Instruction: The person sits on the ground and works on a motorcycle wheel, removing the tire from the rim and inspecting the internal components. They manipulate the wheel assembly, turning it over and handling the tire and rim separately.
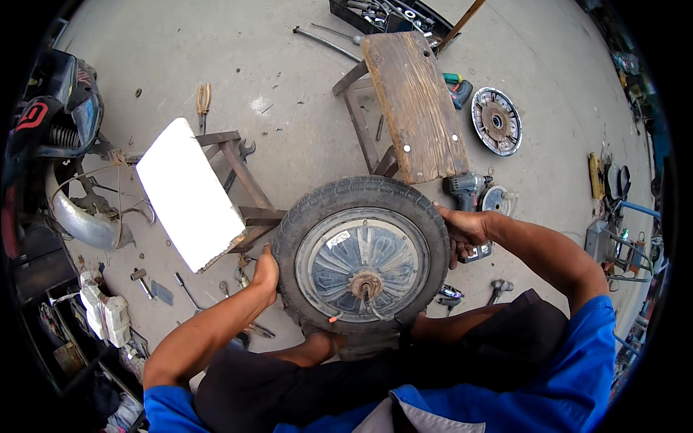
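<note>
Between my knees is a wheel (332, 270) with a black tyre and a dusty grey hub; its axle stub and a short cable with an orange end face up. My left hand (265, 276) presses against the tyre's left side, mostly the palm and thumb side showing. On the opposite side my right hand (464, 229) grips the tyre, thumb on the upper edge and fingers partly tucked beneath. Just beyond my right hand lies a cordless drill (468, 189). A wooden stool (415, 108) stands at the tyre's far edge.
A white-topped stool (189, 195) stands at the left, near a partly stripped scooter (68, 130). Pliers (203, 101), a socket wrench (188, 291) and a hammer (499, 289) lie on the floor. A round hub cover (497, 121) and a black tool tray (393, 16) are farther off.
</note>
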The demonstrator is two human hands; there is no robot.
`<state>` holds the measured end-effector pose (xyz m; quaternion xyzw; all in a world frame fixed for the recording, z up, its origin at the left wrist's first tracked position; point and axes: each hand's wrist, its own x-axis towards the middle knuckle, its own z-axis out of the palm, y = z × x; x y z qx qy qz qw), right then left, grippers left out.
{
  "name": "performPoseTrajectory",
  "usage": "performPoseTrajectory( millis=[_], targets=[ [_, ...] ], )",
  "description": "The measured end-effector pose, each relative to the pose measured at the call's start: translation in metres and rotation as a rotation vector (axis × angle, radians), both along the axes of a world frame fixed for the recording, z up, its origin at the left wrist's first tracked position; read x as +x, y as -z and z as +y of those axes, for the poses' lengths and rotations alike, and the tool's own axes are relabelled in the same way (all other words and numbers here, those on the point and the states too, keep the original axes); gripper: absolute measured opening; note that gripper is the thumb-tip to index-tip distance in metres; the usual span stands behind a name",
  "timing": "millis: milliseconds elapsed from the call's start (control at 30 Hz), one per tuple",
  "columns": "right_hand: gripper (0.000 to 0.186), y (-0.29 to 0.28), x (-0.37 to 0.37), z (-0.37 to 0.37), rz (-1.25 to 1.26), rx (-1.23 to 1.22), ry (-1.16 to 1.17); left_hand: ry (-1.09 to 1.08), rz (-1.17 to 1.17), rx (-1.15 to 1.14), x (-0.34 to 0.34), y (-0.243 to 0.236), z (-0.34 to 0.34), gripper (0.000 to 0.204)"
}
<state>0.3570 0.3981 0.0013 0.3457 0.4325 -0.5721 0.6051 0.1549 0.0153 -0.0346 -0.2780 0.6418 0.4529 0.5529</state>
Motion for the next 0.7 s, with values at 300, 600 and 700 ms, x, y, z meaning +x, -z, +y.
performPoseTrajectory(
  millis=[300,600,700],
  targets=[
    [0.126,0.023,0.030,0.000,0.230,0.149,0.057,-0.055,0.094,-0.076,0.006,0.010,0.009,0.075],
    [0.106,0.032,0.054,-0.035,0.537,0.729,-0.031,-0.117,0.153,-0.069,0.016,0.020,0.005,0.080],
    [0.099,0.033,0.052,-0.065,0.615,0.844,0.293,-0.199,0.123,-0.041,0.019,0.036,-0.001,0.083]
  ],
)
